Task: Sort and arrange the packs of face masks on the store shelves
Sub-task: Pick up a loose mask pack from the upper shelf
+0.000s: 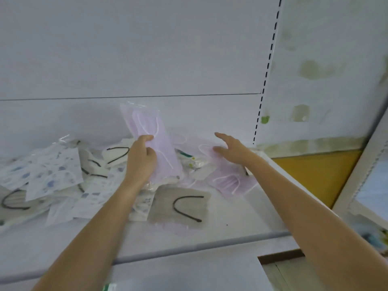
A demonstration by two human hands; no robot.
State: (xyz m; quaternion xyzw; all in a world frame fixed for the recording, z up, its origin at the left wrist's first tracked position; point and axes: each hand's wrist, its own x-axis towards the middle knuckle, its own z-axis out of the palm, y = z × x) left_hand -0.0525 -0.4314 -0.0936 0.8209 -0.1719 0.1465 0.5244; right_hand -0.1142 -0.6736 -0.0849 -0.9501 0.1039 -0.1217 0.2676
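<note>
1 pink mask pack [150, 127] upright, gripped by left hand [141, 162]; right hand [231, 148] spread, empty, over 2nd pink pack [227, 182]

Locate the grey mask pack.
Head view, centre: the grey mask pack lies flat near the shelf front, just below the pink pack the left hand holds.

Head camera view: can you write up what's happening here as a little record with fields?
Place: white store shelf, mask packs in a loose heap
Left hand: grips a pink mask pack, held tilted above the heap
Right hand: open, fingers spread over more pink packs; contact unclear
Front of heap: grey pack with a black ear loop
Left of heap: white packs with blue print
Sorting: not yet done, kinds mixed together
</note>
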